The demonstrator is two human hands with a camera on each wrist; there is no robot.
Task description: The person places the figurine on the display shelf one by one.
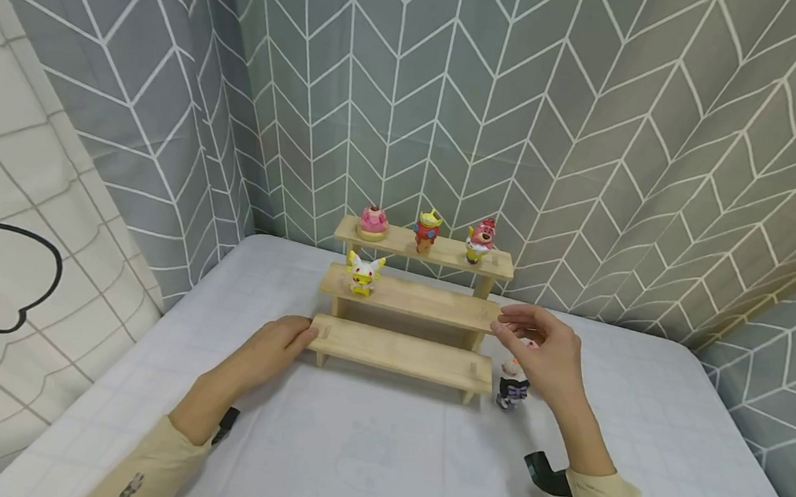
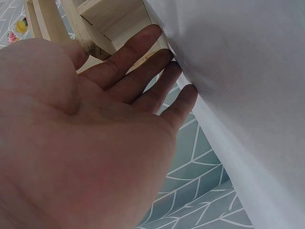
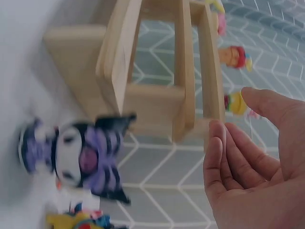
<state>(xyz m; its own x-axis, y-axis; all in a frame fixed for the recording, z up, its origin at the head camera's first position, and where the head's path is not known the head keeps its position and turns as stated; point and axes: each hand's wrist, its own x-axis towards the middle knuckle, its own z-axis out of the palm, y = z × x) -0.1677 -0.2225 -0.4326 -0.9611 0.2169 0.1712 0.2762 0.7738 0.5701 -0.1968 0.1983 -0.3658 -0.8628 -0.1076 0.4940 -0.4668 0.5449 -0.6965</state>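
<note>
A three-step wooden shelf [image 1: 399, 353] stands on the white-covered table. My left hand [image 1: 274, 350] touches the left end of its lowest step; in the left wrist view the fingers of that hand [image 2: 90, 129] extend loosely beside the wood [image 2: 97, 40]. By the right end of the middle step is my right hand [image 1: 550, 358], its thumb and fingers apart with nothing between them. Below it a black-and-purple figure [image 1: 513, 390] stands on the table, seen closer in the right wrist view [image 3: 71, 155]. A white-and-yellow figure [image 1: 362, 275] stands on the middle step's left part.
Along the top step stand a pink figure [image 1: 373, 223], a red-and-yellow figure [image 1: 427, 231] and a pink bear figure [image 1: 481, 240]. A yellow-and-blue figure [image 3: 81, 220] is near the black-and-purple one. A patterned grey curtain [image 1: 410, 107] hangs behind the table [image 1: 365, 467].
</note>
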